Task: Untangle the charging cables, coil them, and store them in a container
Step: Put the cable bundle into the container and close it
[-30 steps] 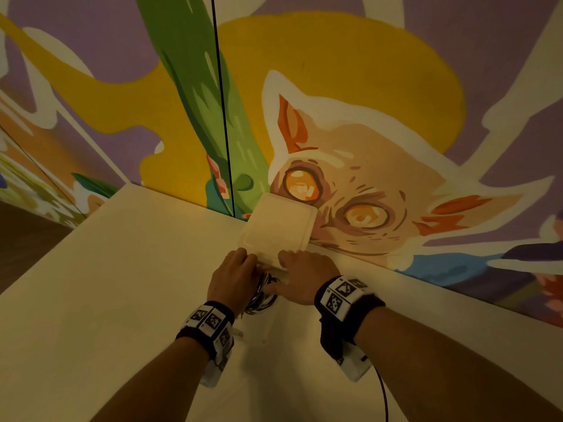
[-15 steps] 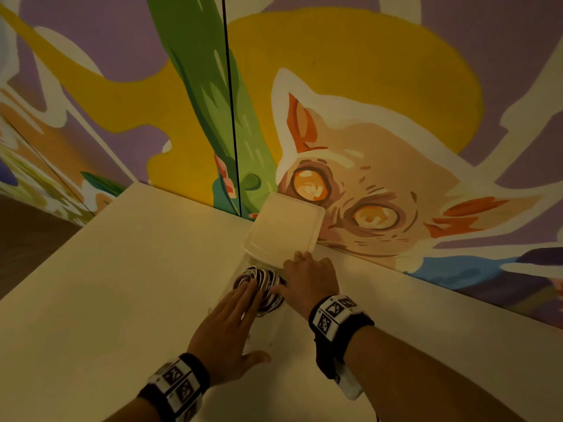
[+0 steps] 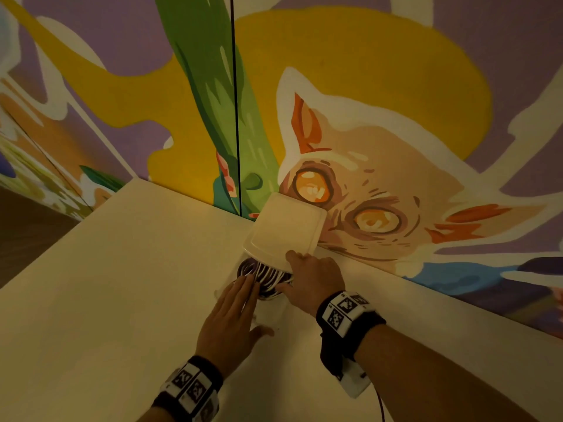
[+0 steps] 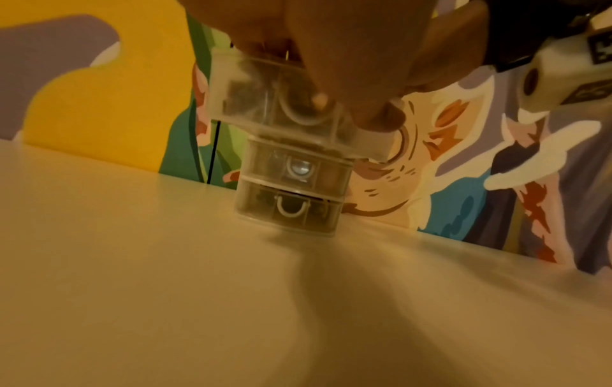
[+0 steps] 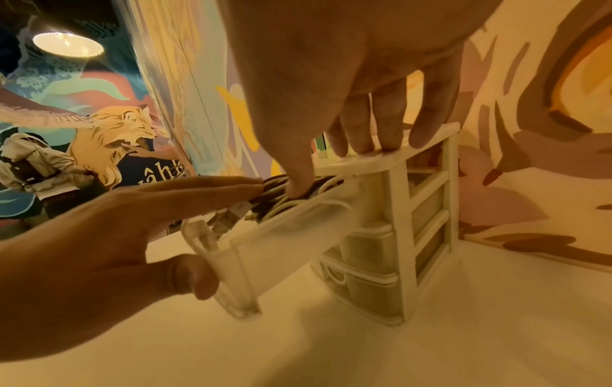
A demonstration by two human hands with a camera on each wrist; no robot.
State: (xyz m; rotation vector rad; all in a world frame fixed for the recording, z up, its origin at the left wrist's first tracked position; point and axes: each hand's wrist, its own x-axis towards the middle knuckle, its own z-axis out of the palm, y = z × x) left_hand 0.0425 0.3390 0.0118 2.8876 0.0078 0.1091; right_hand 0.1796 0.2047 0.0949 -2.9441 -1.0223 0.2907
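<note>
A small white three-drawer unit (image 3: pixel 286 229) stands on the table against the mural wall. Its clear top drawer (image 5: pixel 288 235) is pulled out and tilts down at the front. A coil of white and dark charging cables (image 3: pixel 265 277) lies in it. My left hand (image 3: pixel 234 309) lays straight fingers on the coil, with the thumb against the drawer's front. My right hand (image 3: pixel 313 275) rests its fingers on the unit's top while its thumb presses down on the cables (image 5: pixel 274 199). The left wrist view shows the two lower drawers (image 4: pixel 291 188) closed.
The cream table (image 3: pixel 122 300) runs left and toward me from the unit, with its left edge dropping to a dark floor. The painted wall (image 3: pixel 365 86) stands directly behind the unit. A person (image 5: pixel 29 162) stands far off in the right wrist view.
My left hand has drawn back from the unit's front edge and flattened over the coil, which now shows in the pulled-out top drawer. My right hand stays on the unit.
</note>
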